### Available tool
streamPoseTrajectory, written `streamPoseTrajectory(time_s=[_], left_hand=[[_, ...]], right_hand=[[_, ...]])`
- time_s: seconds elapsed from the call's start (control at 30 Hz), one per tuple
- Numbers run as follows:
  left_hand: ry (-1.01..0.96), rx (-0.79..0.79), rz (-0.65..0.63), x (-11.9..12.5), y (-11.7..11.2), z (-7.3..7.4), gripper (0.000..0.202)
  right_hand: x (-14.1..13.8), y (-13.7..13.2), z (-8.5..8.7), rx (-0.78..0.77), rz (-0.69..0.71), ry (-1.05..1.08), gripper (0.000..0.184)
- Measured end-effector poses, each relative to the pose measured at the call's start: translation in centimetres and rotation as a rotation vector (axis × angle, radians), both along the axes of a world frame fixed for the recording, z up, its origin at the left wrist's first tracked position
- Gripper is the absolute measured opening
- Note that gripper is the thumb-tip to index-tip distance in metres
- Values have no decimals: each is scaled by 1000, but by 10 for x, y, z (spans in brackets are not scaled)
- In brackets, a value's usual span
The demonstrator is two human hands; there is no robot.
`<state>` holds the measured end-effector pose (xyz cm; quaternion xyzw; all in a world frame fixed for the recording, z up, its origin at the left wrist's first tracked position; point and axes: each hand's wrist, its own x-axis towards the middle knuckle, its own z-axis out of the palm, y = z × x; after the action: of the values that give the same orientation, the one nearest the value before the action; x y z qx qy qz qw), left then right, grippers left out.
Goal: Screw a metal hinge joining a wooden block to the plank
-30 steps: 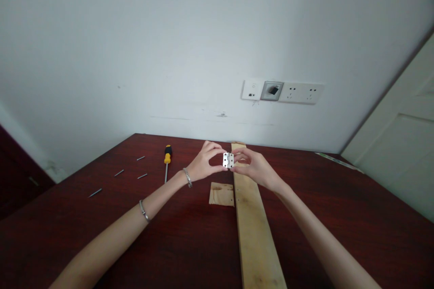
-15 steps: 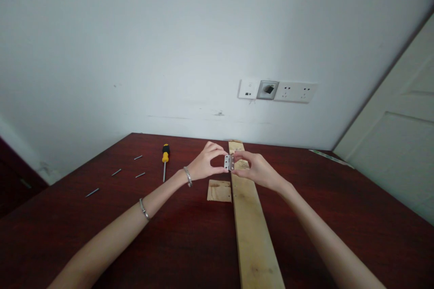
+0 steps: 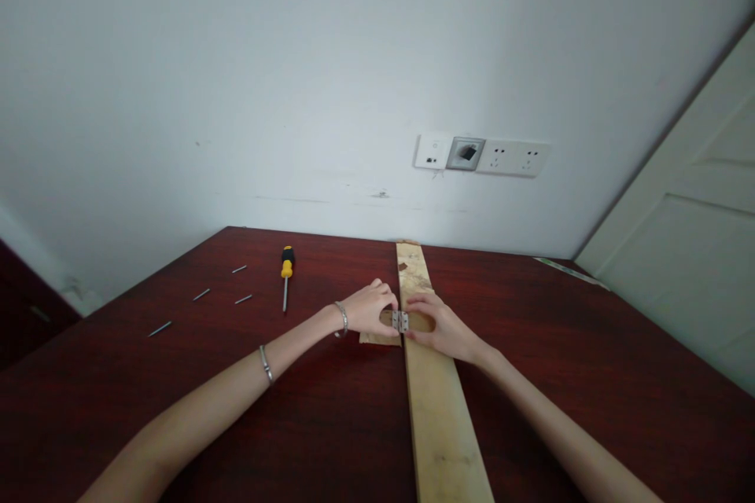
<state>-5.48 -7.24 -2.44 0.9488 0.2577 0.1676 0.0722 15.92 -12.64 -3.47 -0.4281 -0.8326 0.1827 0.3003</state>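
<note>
A small silver hinge (image 3: 400,321) lies opened out across the seam between a long pale wooden board (image 3: 443,409) and a short wood piece (image 3: 377,338) at its left side. My left hand (image 3: 370,310) pinches the hinge's left leaf between thumb and fingers, its palm over part of the short piece. On the other leaf, my right hand (image 3: 440,328) grips the right edge with thumb and fingertips, resting over the board. Several screw holes show in the hinge's leaves.
A yellow and black screwdriver (image 3: 286,271) lies on the dark red table (image 3: 283,424) left of my hands. Several loose screws (image 3: 201,295) are scattered farther left. Wall sockets (image 3: 512,158) sit above the table's back edge, and a thin strip (image 3: 571,273) lies at the back right.
Both hands have brought the hinge down and toward me, from above the board onto the seam by the short wood piece. The screwdriver and screws have stayed put.
</note>
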Motion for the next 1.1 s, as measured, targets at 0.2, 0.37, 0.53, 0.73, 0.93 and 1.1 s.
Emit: streamPoseTrajectory(time_s=[0.2,0.37,0.53,0.73,0.93,1.1], left_hand=[[138,-92,21,2,-2,2,53],[119,-155,8,1,-1,-1,55],[96,-186,-16,0,0,-4,54],[96,-183,-31,0,2,-5,54],[91,-185,-39,0,1,-5,55],[91,-184,-46,-1,2,-5,56]], right_hand=[[4,1,-19,32,4,55,34],[7,-1,-22,57,31,76,34],[9,0,-23,60,44,68,34],[9,-3,-21,63,43,65,37],[10,-3,-21,50,46,51,34],[9,-3,-22,68,28,68,32]])
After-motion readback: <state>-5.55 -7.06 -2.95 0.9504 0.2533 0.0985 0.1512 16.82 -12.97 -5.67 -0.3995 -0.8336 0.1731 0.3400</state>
